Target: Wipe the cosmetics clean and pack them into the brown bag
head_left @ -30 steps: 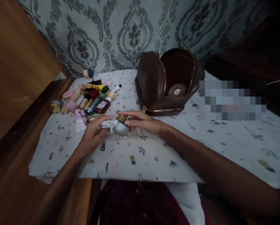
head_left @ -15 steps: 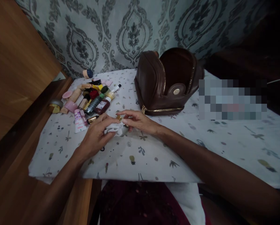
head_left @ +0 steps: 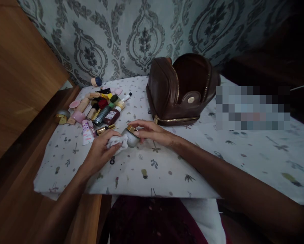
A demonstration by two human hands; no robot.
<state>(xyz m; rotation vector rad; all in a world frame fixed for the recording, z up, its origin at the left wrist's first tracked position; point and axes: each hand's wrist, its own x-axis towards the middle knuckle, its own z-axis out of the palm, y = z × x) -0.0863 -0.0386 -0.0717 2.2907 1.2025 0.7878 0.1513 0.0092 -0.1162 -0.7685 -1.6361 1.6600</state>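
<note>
Cosmetics [head_left: 112, 116] crowd the table's [head_left: 131, 183] far left corner. Midway between back and front edges, the left hand [head_left: 102, 147] pinches a crumpled white cloth [head_left: 115, 145] against the gold-capped jar [head_left: 132, 140]; the right hand [head_left: 154, 133] grips its right side. This looks like wiping; another stroke would call for holding it steady. Rightward, toward the back edge, stands an open brown bag [head_left: 164, 84].
</note>
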